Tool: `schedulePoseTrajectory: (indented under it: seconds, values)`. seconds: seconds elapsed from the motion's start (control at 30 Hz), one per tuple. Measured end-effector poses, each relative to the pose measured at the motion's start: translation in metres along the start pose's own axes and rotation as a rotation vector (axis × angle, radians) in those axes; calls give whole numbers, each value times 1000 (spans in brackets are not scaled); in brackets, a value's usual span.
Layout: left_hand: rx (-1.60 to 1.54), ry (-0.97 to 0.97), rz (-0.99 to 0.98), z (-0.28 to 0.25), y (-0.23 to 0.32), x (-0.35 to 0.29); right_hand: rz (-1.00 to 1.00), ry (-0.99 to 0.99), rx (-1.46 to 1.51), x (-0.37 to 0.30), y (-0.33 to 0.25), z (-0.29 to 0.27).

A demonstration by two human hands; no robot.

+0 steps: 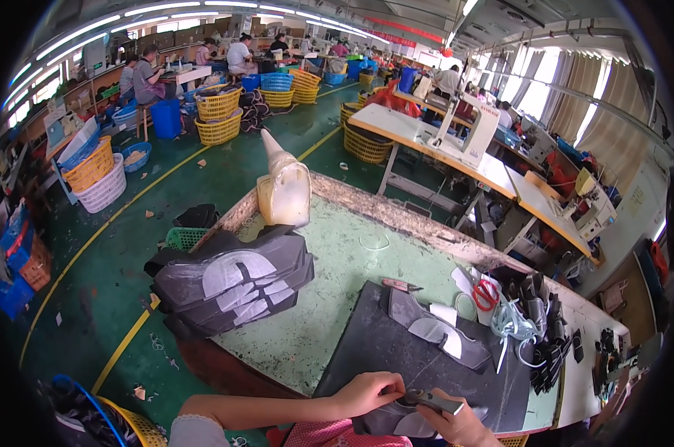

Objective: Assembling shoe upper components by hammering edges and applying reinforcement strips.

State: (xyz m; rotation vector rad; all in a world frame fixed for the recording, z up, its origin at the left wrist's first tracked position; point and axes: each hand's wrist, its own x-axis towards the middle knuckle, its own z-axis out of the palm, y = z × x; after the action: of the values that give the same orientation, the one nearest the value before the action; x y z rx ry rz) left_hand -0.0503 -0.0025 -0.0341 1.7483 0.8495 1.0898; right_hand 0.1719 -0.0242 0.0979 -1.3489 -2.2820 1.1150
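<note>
My right hand [456, 425] is closed around a metal hammer [440, 402] at the near edge of the bench, its grey head showing above the fingers. Just left of it, my left hand [370, 395] has its fingers curled together; what they pinch is hidden. Beneath both hands lies a dark cut piece [411, 425] with a pale patch, partly covered by them. A similar dark shoe-upper piece [437, 331] with a light grey patch lies farther off on the black mat [366, 335]. At the left, a fanned stack of dark pieces [236, 279] overhangs the bench edge.
A cut-open plastic bottle [288, 186] stands at the bench's far corner. Red-handled scissors [486, 295], a small knife [402, 284], pale cord [512, 320] and dark strips [549, 357] crowd the right side. Beyond are a sewing machine [471, 130], yellow baskets [219, 128] and seated people.
</note>
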Motion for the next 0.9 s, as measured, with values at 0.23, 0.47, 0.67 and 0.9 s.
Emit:
schedulePoseTrajectory:
  seconds: [0.23, 0.47, 0.67, 0.9]
  values:
    - [484, -92, 241, -11, -10, -8, 14, -18, -81, -13, 37, 18]
    - [586, -140, 375, -18, -5, -8, -73, 8, -68, 0, 37, 13]
    - [547, -257, 185, -26, -1, -5, -92, -192, -37, 5, 44, 23]
    - [557, -243, 315, -40, 3, 1, -96, -151, 119, 9, 37, 26]
